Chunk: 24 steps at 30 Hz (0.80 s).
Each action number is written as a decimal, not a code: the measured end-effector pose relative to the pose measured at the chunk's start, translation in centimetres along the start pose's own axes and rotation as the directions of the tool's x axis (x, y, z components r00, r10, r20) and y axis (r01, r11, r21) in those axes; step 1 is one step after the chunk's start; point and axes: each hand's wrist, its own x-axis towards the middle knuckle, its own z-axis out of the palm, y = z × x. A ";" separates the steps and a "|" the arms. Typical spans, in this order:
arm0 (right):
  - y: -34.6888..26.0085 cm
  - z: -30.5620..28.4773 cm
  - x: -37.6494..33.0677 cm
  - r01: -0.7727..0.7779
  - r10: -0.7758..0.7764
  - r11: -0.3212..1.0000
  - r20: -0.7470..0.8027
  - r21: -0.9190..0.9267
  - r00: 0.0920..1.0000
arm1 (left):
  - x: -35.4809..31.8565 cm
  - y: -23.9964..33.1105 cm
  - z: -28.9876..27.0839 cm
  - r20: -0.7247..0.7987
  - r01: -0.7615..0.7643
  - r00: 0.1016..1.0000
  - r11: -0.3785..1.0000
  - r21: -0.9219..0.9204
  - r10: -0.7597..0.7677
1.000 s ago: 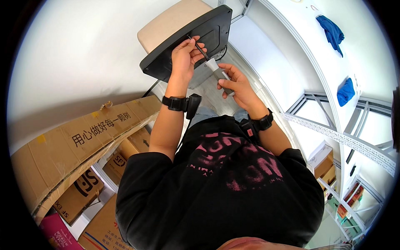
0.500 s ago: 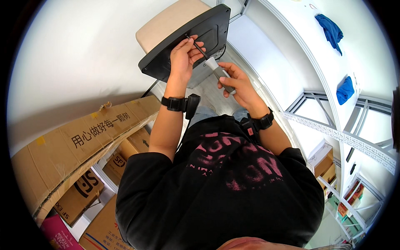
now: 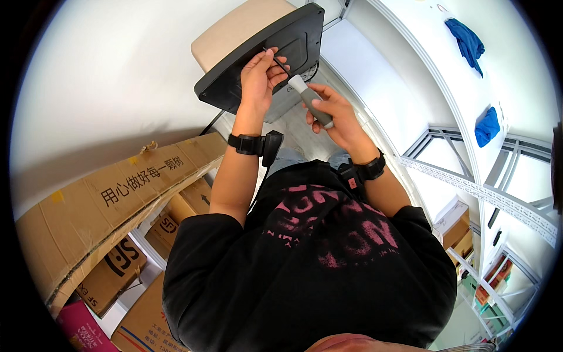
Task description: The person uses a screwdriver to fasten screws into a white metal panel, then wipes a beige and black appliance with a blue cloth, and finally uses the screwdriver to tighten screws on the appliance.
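Note:
My right hand (image 3: pixel 337 115) is closed around the grey handle of a screwdriver (image 3: pixel 315 107). The dark shaft slants up and left to a black plastic panel (image 3: pixel 220 89) with rounded corners and small holes. Near the shaft's tip, my left hand (image 3: pixel 260 75) pinches with thumb and forefinger, its other fingers curled beside the shaft. Whether a screw sits at the tip is hidden by those fingers. The panel backs a beige, padded-looking block (image 3: pixel 234 29), tilted against the white wall.
A long cardboard piece (image 3: pixel 88 217) spans the left, above several cardboard boxes (image 3: pixel 114 276) and a pink box (image 3: pixel 82 328). White metal shelving (image 3: pixel 475 190) stands at right. Two blue cloths (image 3: pixel 487 127) show at upper right. A dark cable (image 3: pixel 212 122) runs below the panel.
My right hand has shifted slightly lower, and the screwdriver handle has turned a little in its fingers. My left hand stays at the shaft near the panel.

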 end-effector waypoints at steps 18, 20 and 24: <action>0.8 0.3 -0.1 0.045 -0.050 0.979 -0.019 -0.199 0.999 | -0.5 0.6 0.3 0.039 0.047 0.998 0.998 -0.034 -0.045; 1.2 0.3 0.0 0.093 -0.109 0.954 -0.040 -0.285 0.993 | -0.4 0.6 0.1 0.041 0.041 0.998 0.999 -0.007 -0.041; 1.2 0.5 0.1 0.107 -0.115 0.963 -0.020 -0.249 0.993 | -0.1 0.1 -0.3 0.025 -0.001 1.000 1.000 0.005 0.000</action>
